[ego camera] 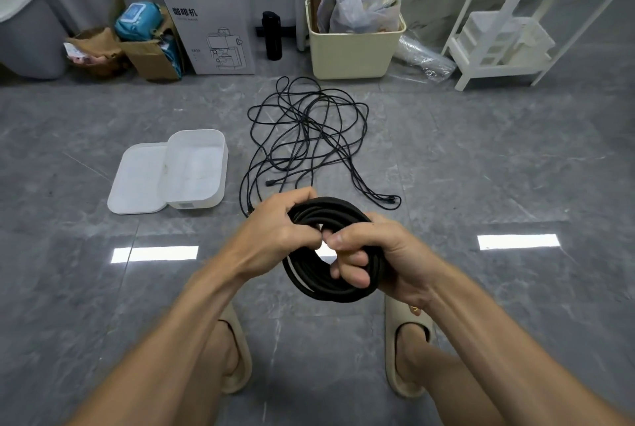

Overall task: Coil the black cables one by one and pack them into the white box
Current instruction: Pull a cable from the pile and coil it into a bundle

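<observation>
The cable coil point(335, 253) sits gripped in both my hands, left hand point(280, 229) and right hand point(372, 250), above the floor; loosening either grip could let loops spring apart before the white box point(197, 169).

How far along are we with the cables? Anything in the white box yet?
Nothing is packed yet: the white box sits open on the floor with no cable in it, its lid beside it. In hand: one coiled cable, gripped by the left hand and right hand. Left: boxing that coil, then coiling the loose tangle of cables on the floor.
</observation>
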### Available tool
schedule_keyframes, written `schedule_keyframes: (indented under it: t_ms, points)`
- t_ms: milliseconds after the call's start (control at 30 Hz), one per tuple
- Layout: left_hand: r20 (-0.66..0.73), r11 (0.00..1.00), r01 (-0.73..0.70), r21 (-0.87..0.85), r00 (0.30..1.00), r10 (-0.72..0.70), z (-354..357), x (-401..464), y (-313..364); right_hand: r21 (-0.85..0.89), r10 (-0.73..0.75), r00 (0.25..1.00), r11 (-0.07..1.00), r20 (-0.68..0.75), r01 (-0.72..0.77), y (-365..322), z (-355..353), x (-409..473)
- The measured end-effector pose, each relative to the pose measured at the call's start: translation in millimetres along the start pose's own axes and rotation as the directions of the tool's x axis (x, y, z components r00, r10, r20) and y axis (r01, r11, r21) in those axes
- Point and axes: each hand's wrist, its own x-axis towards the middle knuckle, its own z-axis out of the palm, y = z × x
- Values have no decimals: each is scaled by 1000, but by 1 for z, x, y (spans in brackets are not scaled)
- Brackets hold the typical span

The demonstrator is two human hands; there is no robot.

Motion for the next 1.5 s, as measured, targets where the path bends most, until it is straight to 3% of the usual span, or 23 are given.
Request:
schedule_keyframes:
  t_ms: [100,233,367,433,533,833,1000,1267,1500]
  points:
    - [49,999,-21,-44,999,23,-1,-2,4,-28,-10,996,1000,-84,8,0,4,0]
    - [229,976,8,-216,973,43,-12,-8,1,-64,-19,998,998,-57,16,0,4,-4]
    - [39,905,-48,-422,997,71,-19,-3,0,-104,-33,999,994,33,37,-2,2,-6]
    - [-104,916,-75,-393,994,37,-19,0,1,-134,-43,995,989,85,54,-3,1,-8]
    - [-173,925,-57,-375,985,-9,-13,4,-1,-123,-63,986,989,152,82,-4,2,-11]
    - [-16,964,133,-229,990,-141,1,1,1,-66,-125,990,990,-58,121,-6,-4,-6]
    - [99,979,135,-156,988,-120,3,-3,5,-9,-113,974,994,-195,113,-3,-4,1]
    - [-42,972,121,-202,990,-132,7,0,2,-108,-59,987,993,-151,43,-4,-10,3]
    - [-95,942,164,-292,975,-199,15,6,2,-136,-95,959,989,-266,60,-1,-8,6]
